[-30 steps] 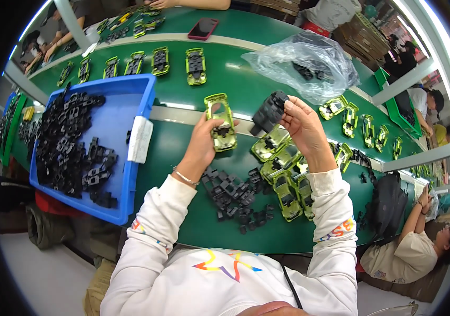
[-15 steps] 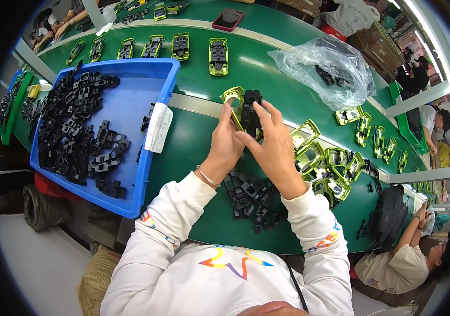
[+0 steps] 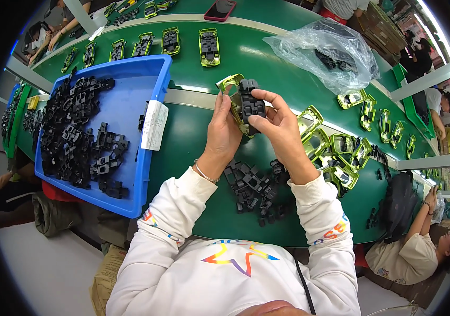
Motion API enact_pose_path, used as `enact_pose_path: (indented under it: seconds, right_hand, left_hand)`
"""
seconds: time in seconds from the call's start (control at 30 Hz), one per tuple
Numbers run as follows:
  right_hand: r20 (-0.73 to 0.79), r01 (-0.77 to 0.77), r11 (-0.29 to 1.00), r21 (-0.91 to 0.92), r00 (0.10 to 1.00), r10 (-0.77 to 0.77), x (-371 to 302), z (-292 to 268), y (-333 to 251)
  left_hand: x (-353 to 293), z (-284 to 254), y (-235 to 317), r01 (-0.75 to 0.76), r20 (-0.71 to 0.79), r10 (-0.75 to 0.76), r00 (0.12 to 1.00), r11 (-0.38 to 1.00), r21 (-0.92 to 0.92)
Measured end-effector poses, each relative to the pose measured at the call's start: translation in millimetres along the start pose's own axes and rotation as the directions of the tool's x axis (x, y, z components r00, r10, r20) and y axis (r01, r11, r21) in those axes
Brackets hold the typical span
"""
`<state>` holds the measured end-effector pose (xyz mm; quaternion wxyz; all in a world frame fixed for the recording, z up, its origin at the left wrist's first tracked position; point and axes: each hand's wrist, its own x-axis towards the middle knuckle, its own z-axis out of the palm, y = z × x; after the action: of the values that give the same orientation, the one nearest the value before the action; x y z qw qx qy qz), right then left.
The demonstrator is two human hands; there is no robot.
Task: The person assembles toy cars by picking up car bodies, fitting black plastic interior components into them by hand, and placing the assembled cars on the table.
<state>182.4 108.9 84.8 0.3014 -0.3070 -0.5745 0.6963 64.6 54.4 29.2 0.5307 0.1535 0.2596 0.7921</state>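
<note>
Above the near part of the table, my left hand (image 3: 221, 131) is closed round a lime-green toy car shell (image 3: 230, 83), which stands tilted with its hollow side toward the right. My right hand (image 3: 283, 134) pinches a black plastic car interior (image 3: 251, 100) between thumb and fingers. This black piece lies against the shell's right side and covers part of it; whether it is seated inside cannot be told. Below my hands is a loose heap of black interiors (image 3: 250, 184). More green shells (image 3: 340, 152) are piled beyond my right wrist.
At left stands a blue tray (image 3: 166, 66) of black parts. Green cars with black interiors (image 3: 209, 47) line the far belt, near a phone (image 3: 219, 9). A clear plastic bag (image 3: 330, 55) lies right of them. A co-worker (image 3: 409, 250) sits at right, beside a black bag (image 3: 396, 205).
My right hand has shifted its grip to the side of the black interior, whose seat shapes now show more. Shell and hands stay close together. The whole view has shifted slightly.
</note>
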Motion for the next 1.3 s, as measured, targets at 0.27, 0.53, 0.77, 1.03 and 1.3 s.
enact_pose_path:
  seconds: [0.27, 0.53, 0.77, 1.03, 1.3]
  right_hand:
    - [0.093, 0.346, 0.618, -0.706, 0.91, -0.403, -9.7, 5.1, 6.9]
    - [0.188, 0.365, 0.241, -0.899, 0.82, -0.54, -7.9, -2.0, 1.7]
    - [0.138, 0.448, 0.329, -0.831, 0.74, -0.658, -4.4, 8.3, 3.9]
    - [0.084, 0.297, 0.292, -0.909, 0.817, -0.571, -7.0, 22.2, -0.6]
    - [0.19, 0.376, 0.18, -0.909, 0.757, -0.625, -8.1, 19.5, -1.7]
  left_hand:
    - [4.0, -6.1, -5.7, -0.007, 0.029, 0.008, 1.0, 0.999, -0.043]
    - [0.3, -2.9, -0.6, -0.005, 0.006, 0.005, 1.0, 0.999, -0.034]
    - [1.7, -2.6, -2.8, -0.028, 0.056, 0.031, 0.998, 0.998, -0.048]
    - [0.3, -9.3, -3.7, 0.054, 0.069, -0.046, 0.997, 0.991, -0.123]
    - [-1.0, -10.3, -1.2, 0.075, 0.065, -0.064, 0.996, 0.981, -0.181]
